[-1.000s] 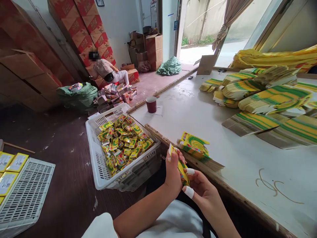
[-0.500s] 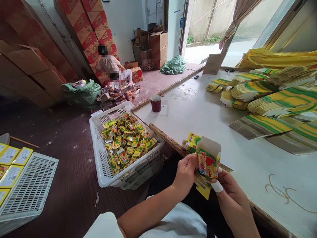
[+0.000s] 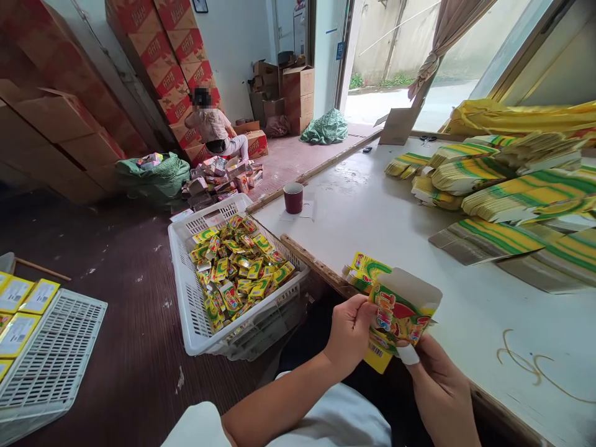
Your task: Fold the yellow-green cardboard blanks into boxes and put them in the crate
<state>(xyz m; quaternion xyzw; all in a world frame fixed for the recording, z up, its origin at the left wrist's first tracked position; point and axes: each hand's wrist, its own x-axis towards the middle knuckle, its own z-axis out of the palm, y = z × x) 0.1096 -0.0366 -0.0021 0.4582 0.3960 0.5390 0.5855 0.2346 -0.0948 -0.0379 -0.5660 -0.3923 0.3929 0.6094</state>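
Observation:
Between my two hands is a small yellow and green cardboard box (image 3: 399, 310), with a grey inside and a raised upper flap. My left hand (image 3: 352, 332) pinches its left edge, thumb on the printed face. At its lower right, my right hand (image 3: 440, 372) grips it; a white covering wraps the thumb tip, and the other fingers are partly hidden behind the card. Behind the box, another yellow-green carton (image 3: 365, 270) lies at the table's edge. To the left, a white plastic crate (image 3: 186, 310) holds many small folded boxes (image 3: 242, 267) of similar print.
The white table (image 3: 354, 217) carries a dark red cup (image 3: 293, 198), bundles of flat cartons (image 3: 512, 186) and loose rubber bands (image 3: 526, 357). Another crate (image 3: 56, 347) with yellow boxes stands at far left. A seated person (image 3: 214, 127) is near stacked cartons (image 3: 172, 68) at the back.
The box has turned and widened to the right, showing more of its front and upper flap. My right hand has shifted slightly downward. The view has tilted a little.

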